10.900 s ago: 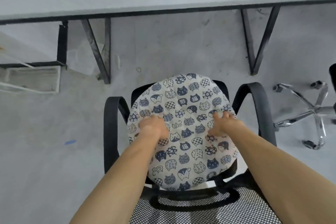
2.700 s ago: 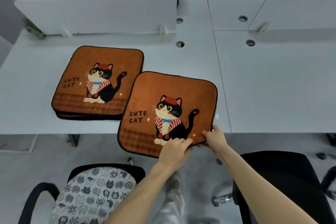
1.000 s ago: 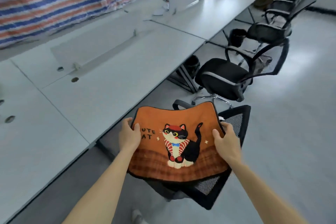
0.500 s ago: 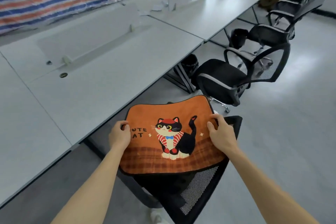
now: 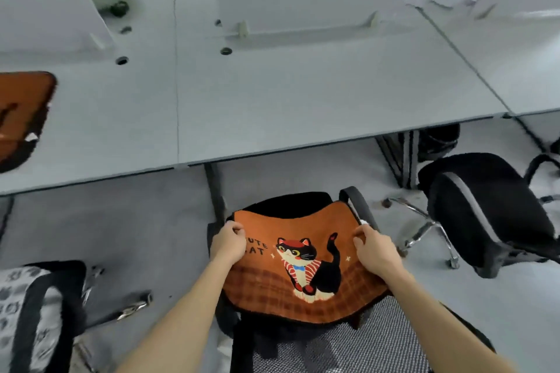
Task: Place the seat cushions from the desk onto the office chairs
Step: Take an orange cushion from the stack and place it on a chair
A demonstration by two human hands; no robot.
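An orange square cushion point(image 5: 300, 275) with a cartoon cat lies over the black seat of an office chair point(image 5: 291, 201) just below me. My left hand point(image 5: 228, 242) grips its left edge and my right hand point(image 5: 373, 250) grips its right edge. The chair's mesh backrest point(image 5: 333, 345) is nearest me and an armrest point(image 5: 359, 204) shows on the right. Another orange cushion point(image 5: 21, 112) lies on the grey desk point(image 5: 272, 94) at the far left.
At the lower left stands a chair with a round cat-print cushion point(image 5: 21, 312). A bare black office chair point(image 5: 485, 209) stands at the right. White dividers point(image 5: 303, 6) rise at the back of the desk. A desk leg point(image 5: 215, 191) stands just beyond the chair.
The view has swung round to face the desk. The cushion has come down over the chair's seat, both hands still gripping its sides.
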